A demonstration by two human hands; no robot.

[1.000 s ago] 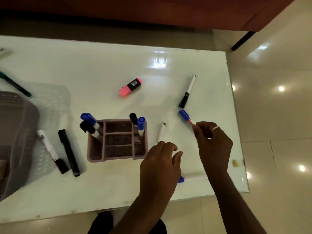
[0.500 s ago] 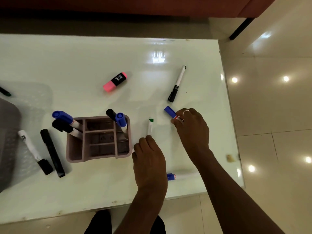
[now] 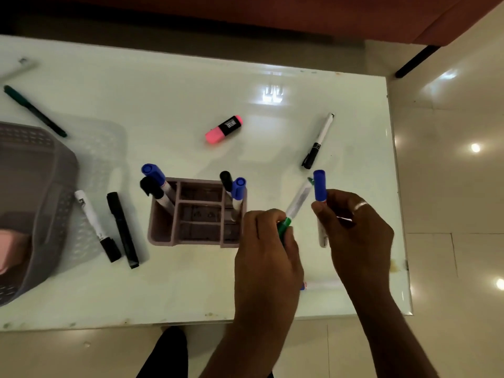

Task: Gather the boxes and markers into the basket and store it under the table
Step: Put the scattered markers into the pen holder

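You've just lifted two off the table [image 3: 177, 290]: left hand [image 3: 268, 257] grips the green marker [image 3: 297, 203], right hand [image 3: 357, 236] the blue marker [image 3: 319, 185]. Both can go to the basket [image 3: 41, 186], at the left.

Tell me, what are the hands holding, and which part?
The left hand pinches the green marker at its near green end. The right hand grips the blue-capped marker by its white barrel, just under the cap.
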